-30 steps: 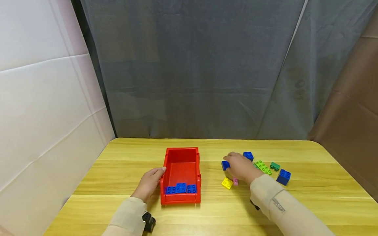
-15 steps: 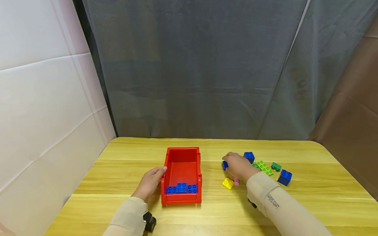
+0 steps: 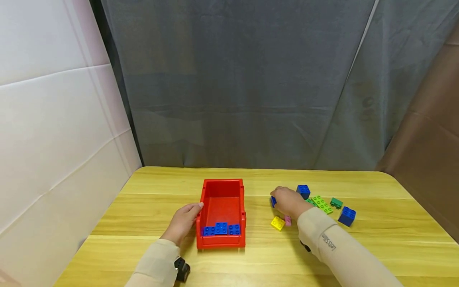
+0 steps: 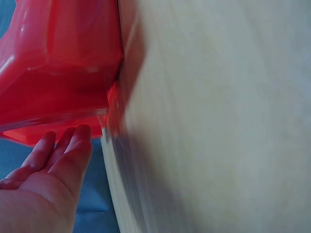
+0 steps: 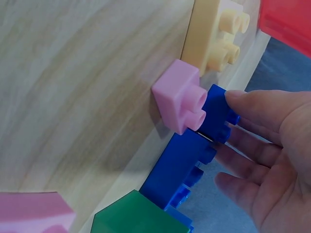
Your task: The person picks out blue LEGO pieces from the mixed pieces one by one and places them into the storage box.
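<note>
Blue brick (image 5: pixel 211 114), studs up, long axis unclear; right hand (image 3: pixel 288 201) pinches it, fingers (image 5: pixel 252 145) half-parted.

From the head camera I lose much of the blue brick (image 3: pixel 273 201) behind the right hand (image 3: pixel 289 202); its wrist view crops a green block (image 5: pixel 138 217), perhaps heavily.

We record a red bin (image 3: pixel 221 241), blue bricks (image 5: pixel 212 114), yellow (image 3: pixel 277 223) brick, pink bricks (image 5: pixel 170 92), beige right sleeve (image 3: pixel 344 255) with dark lettering, yellow wood-grained surface (image 3: pixel 143 217), dark grey backdrop (image 3: pixel 233 87).
</note>
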`<state>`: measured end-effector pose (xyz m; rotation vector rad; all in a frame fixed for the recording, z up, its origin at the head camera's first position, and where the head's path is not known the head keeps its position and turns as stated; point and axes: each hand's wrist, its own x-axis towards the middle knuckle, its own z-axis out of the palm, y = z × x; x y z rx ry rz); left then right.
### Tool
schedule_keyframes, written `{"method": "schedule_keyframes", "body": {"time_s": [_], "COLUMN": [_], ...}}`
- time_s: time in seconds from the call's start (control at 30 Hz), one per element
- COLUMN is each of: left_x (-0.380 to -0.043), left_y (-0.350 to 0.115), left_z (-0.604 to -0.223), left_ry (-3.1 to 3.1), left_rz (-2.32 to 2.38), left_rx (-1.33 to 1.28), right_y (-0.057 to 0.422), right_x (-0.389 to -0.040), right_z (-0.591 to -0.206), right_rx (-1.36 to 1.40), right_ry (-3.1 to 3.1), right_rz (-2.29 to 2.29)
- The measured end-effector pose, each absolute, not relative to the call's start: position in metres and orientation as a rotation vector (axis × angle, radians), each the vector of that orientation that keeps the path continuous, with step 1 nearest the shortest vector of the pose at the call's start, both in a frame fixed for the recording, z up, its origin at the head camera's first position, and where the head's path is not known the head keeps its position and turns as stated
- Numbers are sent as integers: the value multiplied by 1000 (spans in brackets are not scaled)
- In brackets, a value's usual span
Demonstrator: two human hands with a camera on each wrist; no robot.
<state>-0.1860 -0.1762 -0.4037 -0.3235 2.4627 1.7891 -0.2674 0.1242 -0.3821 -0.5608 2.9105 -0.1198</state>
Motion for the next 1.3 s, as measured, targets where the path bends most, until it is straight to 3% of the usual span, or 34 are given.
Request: {"method": "schedule_keyframes", "body": {"time_s": [1.3], "left_x": [-186], "left_y": [-177], "left_z": [-403], "left_ry": [2445], "left_rz": [1794], "left_rx": [-328], "right_y": [123], "right_x": [-273], "right_z": [-380], "right_rx": [-627], "right_ry": [2968], "right_rz": [-201]}}
